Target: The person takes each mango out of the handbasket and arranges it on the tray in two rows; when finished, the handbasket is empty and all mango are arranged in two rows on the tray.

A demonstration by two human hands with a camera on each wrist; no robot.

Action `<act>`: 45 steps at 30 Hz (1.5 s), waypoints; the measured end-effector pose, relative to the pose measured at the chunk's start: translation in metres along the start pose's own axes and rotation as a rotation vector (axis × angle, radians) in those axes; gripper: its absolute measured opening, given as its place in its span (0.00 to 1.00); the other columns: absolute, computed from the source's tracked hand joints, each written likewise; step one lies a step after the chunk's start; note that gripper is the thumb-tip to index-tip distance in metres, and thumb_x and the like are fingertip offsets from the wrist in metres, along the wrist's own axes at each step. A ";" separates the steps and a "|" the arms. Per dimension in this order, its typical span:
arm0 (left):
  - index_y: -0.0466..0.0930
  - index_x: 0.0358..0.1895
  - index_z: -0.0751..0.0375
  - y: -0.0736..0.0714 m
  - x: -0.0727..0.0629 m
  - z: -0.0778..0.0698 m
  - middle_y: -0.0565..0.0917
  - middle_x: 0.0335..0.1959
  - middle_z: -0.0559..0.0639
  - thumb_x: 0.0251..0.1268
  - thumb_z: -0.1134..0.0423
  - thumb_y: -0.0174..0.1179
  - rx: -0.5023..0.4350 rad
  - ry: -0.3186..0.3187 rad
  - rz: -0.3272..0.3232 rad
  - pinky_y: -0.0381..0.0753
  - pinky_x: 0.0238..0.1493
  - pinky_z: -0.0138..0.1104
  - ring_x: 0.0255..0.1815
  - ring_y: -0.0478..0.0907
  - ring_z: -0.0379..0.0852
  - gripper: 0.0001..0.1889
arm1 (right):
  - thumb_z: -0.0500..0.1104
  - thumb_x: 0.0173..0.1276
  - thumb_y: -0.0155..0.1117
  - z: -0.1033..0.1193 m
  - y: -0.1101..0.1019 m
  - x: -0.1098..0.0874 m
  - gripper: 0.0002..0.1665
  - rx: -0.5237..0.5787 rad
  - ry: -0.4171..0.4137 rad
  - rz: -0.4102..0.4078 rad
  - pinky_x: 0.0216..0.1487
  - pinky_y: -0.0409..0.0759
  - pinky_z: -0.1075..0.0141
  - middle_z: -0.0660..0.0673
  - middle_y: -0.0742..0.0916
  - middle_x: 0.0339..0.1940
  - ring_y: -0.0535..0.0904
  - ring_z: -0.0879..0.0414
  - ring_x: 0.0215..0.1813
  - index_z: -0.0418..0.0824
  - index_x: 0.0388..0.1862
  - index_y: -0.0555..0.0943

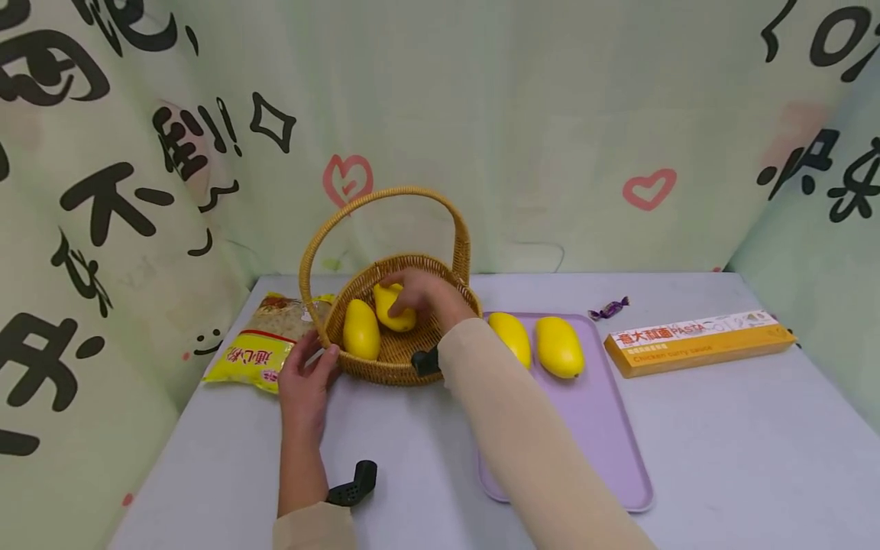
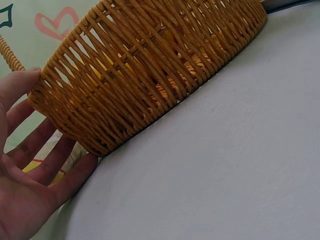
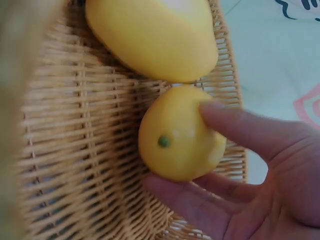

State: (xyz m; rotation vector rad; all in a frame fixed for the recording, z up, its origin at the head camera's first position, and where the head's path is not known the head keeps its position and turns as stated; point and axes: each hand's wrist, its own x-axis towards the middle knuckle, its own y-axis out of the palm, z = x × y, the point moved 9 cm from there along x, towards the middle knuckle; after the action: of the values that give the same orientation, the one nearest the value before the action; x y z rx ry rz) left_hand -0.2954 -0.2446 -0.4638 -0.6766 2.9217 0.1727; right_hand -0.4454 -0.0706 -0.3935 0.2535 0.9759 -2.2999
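Note:
A brown wicker basket (image 1: 374,372) with a tall handle stands at the back of the table. Inside it lie two yellow mangoes. My right hand (image 1: 428,296) reaches over the basket and grips one mango (image 3: 172,145), thumb on one side and fingers on the other. Right beside that fruit is the other mango (image 1: 360,330), toward the basket's left side. My left hand (image 1: 305,382) holds the basket's left side, its thumb at the rim and its fingers spread along the outer wall in the left wrist view.
A purple tray (image 1: 598,451) right of the basket carries two more mangoes (image 1: 560,347), partly behind the right forearm. Behind the left hand lies a yellow food bag (image 1: 257,355). Farther right are a wrapped candy (image 1: 609,308) and a long orange-and-white curry sauce box (image 1: 701,344). Curtains enclose the table.

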 end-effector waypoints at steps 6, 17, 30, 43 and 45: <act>0.67 0.77 0.38 0.002 0.000 -0.005 0.71 0.75 0.46 0.74 0.53 0.64 0.012 0.008 0.013 0.79 0.68 0.36 0.71 0.72 0.45 0.31 | 0.39 0.73 0.68 0.004 -0.014 -0.010 0.37 0.031 -0.014 -0.034 0.58 0.87 0.50 0.42 0.66 0.82 0.79 0.47 0.52 0.53 0.79 0.70; 0.68 0.77 0.39 0.004 -0.002 -0.005 0.71 0.74 0.47 0.74 0.53 0.64 0.010 0.003 0.015 0.80 0.68 0.36 0.71 0.72 0.45 0.30 | 0.41 0.72 0.68 0.027 -0.034 -0.036 0.37 0.012 -0.056 -0.100 0.50 0.90 0.56 0.39 0.70 0.77 0.80 0.50 0.49 0.51 0.79 0.70; 0.68 0.77 0.39 0.001 -0.002 -0.002 0.71 0.74 0.46 0.74 0.53 0.64 0.014 -0.007 -0.003 0.80 0.67 0.35 0.71 0.72 0.45 0.30 | 0.43 0.71 0.71 0.034 -0.036 -0.077 0.38 -0.013 -0.120 -0.172 0.40 0.89 0.61 0.42 0.74 0.74 0.75 0.54 0.33 0.56 0.78 0.71; 0.67 0.77 0.37 0.001 -0.003 -0.005 0.70 0.76 0.46 0.73 0.52 0.65 0.024 -0.014 -0.008 0.79 0.68 0.36 0.73 0.71 0.46 0.31 | 0.47 0.70 0.71 0.030 -0.049 -0.139 0.40 -0.046 -0.164 -0.255 0.29 0.77 0.67 0.46 0.80 0.66 0.75 0.54 0.29 0.59 0.79 0.69; 0.67 0.77 0.37 0.002 -0.004 -0.004 0.70 0.76 0.46 0.73 0.53 0.65 0.022 -0.017 -0.009 0.79 0.68 0.36 0.73 0.71 0.46 0.31 | 0.46 0.70 0.71 0.028 -0.051 -0.148 0.40 -0.041 -0.169 -0.262 0.27 0.75 0.67 0.46 0.81 0.61 0.72 0.54 0.25 0.59 0.79 0.69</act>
State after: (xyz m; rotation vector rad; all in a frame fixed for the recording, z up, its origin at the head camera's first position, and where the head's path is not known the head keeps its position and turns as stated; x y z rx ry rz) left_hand -0.2931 -0.2419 -0.4586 -0.6818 2.8992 0.1445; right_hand -0.3582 0.0063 -0.2858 -0.0907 1.0173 -2.4844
